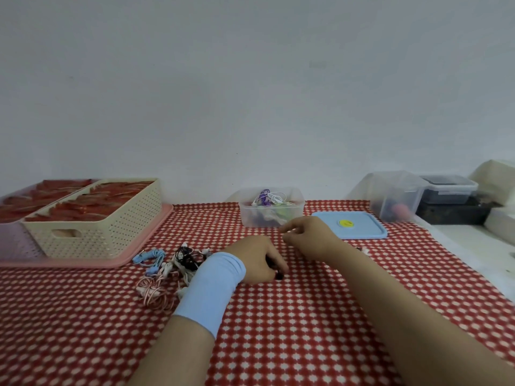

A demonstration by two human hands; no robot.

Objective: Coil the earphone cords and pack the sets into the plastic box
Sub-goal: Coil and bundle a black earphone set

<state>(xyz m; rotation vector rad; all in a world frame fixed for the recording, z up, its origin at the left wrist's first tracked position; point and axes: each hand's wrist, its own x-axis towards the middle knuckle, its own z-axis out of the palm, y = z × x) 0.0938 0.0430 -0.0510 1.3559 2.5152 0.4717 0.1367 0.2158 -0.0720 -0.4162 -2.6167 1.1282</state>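
The left hand (255,260), with a light blue wristband (211,285) on its wrist, rests on the bench, its fingers (274,267) curled down around a black earphone set (279,275); only a small dark bit shows at the fingertips. The right hand (308,238) hovers just beyond, fingers (287,227) bent and pinched together; whether a cord runs between them I cannot tell. Just behind the right fingers stands the open plastic box (271,215) with sets inside, its blue lid (354,227) flat to their right. Left of the left fingers lies a tangle of loose earphones (167,271), then a cream basket (97,227) on a pink tray (150,238). The red checked cloth (278,330) spreads wide between the forearms, its edge running diagonally right of the right arm
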